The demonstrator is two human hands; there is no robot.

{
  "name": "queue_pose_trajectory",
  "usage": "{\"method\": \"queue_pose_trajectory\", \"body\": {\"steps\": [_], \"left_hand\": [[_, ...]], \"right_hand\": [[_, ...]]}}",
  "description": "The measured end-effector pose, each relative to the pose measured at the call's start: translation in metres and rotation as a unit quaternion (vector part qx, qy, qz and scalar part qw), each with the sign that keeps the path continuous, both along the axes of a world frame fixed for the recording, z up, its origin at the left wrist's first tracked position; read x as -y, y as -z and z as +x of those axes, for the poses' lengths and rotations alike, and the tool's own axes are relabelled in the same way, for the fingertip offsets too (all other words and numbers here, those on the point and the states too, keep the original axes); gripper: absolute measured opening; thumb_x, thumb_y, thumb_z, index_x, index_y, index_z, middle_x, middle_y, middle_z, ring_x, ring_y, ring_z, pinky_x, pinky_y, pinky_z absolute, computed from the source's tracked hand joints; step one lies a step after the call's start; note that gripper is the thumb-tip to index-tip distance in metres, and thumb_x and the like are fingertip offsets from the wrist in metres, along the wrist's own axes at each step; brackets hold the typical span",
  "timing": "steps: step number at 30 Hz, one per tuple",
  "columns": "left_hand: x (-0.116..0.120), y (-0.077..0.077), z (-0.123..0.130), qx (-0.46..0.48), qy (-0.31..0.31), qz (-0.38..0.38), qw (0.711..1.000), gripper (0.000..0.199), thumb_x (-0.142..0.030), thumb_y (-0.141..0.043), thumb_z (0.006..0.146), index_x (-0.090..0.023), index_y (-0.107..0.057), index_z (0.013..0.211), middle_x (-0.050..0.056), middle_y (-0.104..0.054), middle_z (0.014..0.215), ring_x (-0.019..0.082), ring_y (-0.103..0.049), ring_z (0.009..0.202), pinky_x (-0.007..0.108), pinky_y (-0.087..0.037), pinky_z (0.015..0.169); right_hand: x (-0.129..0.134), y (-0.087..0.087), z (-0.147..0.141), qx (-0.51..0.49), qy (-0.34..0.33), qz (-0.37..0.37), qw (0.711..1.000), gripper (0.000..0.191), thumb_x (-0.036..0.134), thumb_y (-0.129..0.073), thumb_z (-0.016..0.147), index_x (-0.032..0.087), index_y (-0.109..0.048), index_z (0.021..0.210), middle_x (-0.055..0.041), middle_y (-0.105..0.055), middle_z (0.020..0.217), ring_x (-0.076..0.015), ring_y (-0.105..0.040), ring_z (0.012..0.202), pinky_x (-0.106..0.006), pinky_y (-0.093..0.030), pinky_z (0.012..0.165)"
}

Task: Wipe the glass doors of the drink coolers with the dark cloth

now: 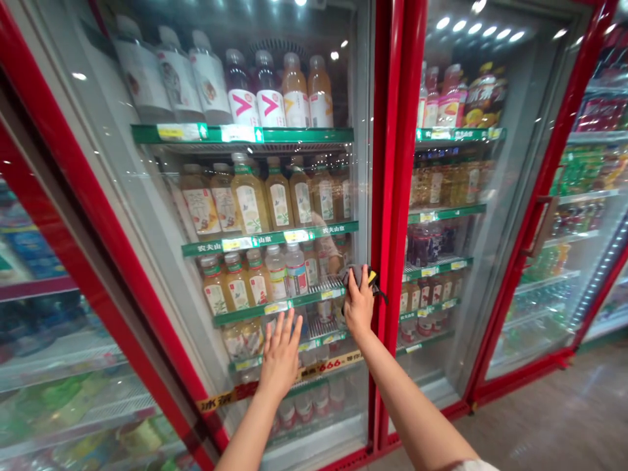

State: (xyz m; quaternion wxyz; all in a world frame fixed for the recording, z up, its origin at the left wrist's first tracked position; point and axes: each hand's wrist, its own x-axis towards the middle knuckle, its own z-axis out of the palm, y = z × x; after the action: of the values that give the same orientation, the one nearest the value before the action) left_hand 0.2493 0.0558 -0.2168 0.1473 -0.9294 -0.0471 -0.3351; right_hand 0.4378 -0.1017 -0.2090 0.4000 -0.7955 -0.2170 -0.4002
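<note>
At the far left, a neighbouring cooler [53, 373] is shown, its shelved contents blurred. To its right, a glass door [161, 183] set in a red frame [63, 147] is seen at a slant. Behind the glass, bottles with white labels [179, 82] are lined up on the top shelf, and amber bottles [249, 199] are arranged on the shelf beneath; the shelves are edged with green strips [297, 136]. Across the lower part of the door, a printed band [331, 365] marked "666" is carried. In front of the lower shelves, the left hand [282, 356] is held up with its fingers extended and parted, nothing being grasped; whether the glass is touched cannot be determined. Farther right and higher, a dark cloth [349, 276] with a yellow patch is placed at the door's right edge, beneath the right hand [360, 302]. The fingers of that hand are extended over it; whether the cloth is gripped or merely covered cannot be determined. Beside it, the door is bordered by a red upright [385, 196]. Beyond, more bottles are displayed in a second cooler, and a handle [548, 222] is mounted on its red frame. At lower right, the floor [549, 405] is visible.
</note>
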Motion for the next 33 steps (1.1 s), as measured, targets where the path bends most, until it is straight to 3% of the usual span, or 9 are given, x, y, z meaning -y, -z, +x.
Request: {"method": "queue_pose_trajectory", "body": {"steps": [3,8,11,14,17,21,24,27,33], "left_hand": [[-0.002,-0.005,-0.004,0.007,-0.006,0.012,1.000,0.082,-0.008,-0.053,0.086,-0.026,-0.028,0.162,0.008,-0.025,0.170,0.028,-0.015,0.159,0.055,-0.024,0.128],[-0.007,-0.009,-0.014,0.009,-0.018,0.012,1.000,0.078,-0.007,-0.051,0.088,-0.026,-0.029,0.161,0.008,-0.021,0.170,0.028,-0.011,0.159,0.057,-0.027,0.126],[-0.018,-0.007,-0.022,0.002,-0.017,0.009,1.000,0.078,-0.009,-0.052,0.089,-0.025,-0.029,0.161,0.009,-0.019,0.170,0.028,-0.010,0.159,0.057,-0.026,0.126],[-0.031,-0.003,-0.027,0.005,-0.014,0.008,1.000,0.079,-0.007,-0.052,0.087,-0.027,-0.030,0.161,0.008,-0.019,0.171,0.029,-0.009,0.159,0.057,-0.024,0.127],[-0.041,-0.001,-0.030,0.015,-0.016,0.003,1.000,0.080,-0.006,-0.054,0.085,-0.028,-0.033,0.160,0.008,-0.018,0.171,0.029,-0.010,0.159,0.058,-0.023,0.127],[-0.052,-0.003,-0.044,0.012,-0.022,-0.003,1.000,0.081,-0.006,-0.054,0.085,-0.030,-0.033,0.160,0.008,-0.017,0.171,0.030,-0.014,0.159,0.058,-0.022,0.127],[-0.063,-0.005,-0.060,-0.002,-0.024,-0.012,1.000,0.080,-0.010,-0.058,0.086,-0.031,-0.034,0.159,0.009,-0.016,0.172,0.032,-0.016,0.158,0.059,-0.021,0.127],[-0.076,-0.003,-0.072,-0.013,-0.033,-0.024,0.999,0.080,-0.011,-0.061,0.084,-0.031,-0.037,0.158,0.009,-0.018,0.171,0.033,-0.016,0.158,0.060,-0.021,0.126],[-0.090,-0.001,-0.082,-0.028,-0.028,-0.020,0.999,0.080,-0.009,-0.060,0.084,-0.032,-0.038,0.157,0.006,-0.021,0.171,0.031,-0.015,0.159,0.060,-0.019,0.127]], "right_hand": [[-0.019,-0.014,-0.012,0.023,-0.019,-0.021,0.999,0.075,0.013,-0.053,0.090,0.039,-0.036,0.158,-0.0050,-0.014,0.173,-0.0451,-0.036,0.148,-0.062,-0.047,0.104],[0.001,0.020,-0.018,0.062,-0.091,-0.160,0.981,0.069,0.009,-0.053,0.090,0.047,-0.051,0.148,0.0026,-0.029,0.169,-0.0371,-0.043,0.145,-0.055,-0.048,0.106],[0.010,0.022,-0.008,0.027,-0.030,-0.082,0.996,0.071,0.008,-0.050,0.089,0.039,-0.047,0.153,-0.0046,-0.022,0.171,-0.0384,-0.045,0.143,-0.054,-0.053,0.100],[-0.012,0.006,-0.015,0.003,0.020,0.010,1.000,0.075,0.012,-0.049,0.090,0.035,-0.035,0.160,-0.0110,-0.017,0.172,-0.0425,-0.039,0.146,-0.059,-0.052,0.098],[-0.040,0.008,-0.041,0.022,-0.010,-0.035,0.999,0.068,0.017,-0.052,0.093,0.039,-0.041,0.156,-0.0080,-0.024,0.171,-0.0429,-0.036,0.147,-0.061,-0.050,0.100],[-0.041,0.040,-0.065,0.018,-0.051,-0.149,0.987,0.059,0.014,-0.051,0.093,0.044,-0.057,0.144,-0.0030,-0.035,0.167,-0.0366,-0.052,0.134,-0.049,-0.053,0.094],[-0.042,0.046,-0.067,-0.026,-0.004,-0.081,0.996,0.058,0.016,-0.047,0.095,0.038,-0.054,0.149,-0.0094,-0.030,0.169,-0.0372,-0.058,0.127,-0.048,-0.054,0.088],[-0.070,0.033,-0.077,-0.050,0.030,0.004,0.998,0.060,0.024,-0.048,0.098,0.031,-0.042,0.157,-0.0161,-0.020,0.171,-0.0417,-0.055,0.130,-0.053,-0.053,0.091],[-0.103,0.039,-0.111,-0.008,-0.034,-0.107,0.994,0.053,0.019,-0.052,0.096,0.041,-0.058,0.144,-0.0055,-0.031,0.169,-0.0401,-0.037,0.147,-0.054,-0.047,0.100]]}}
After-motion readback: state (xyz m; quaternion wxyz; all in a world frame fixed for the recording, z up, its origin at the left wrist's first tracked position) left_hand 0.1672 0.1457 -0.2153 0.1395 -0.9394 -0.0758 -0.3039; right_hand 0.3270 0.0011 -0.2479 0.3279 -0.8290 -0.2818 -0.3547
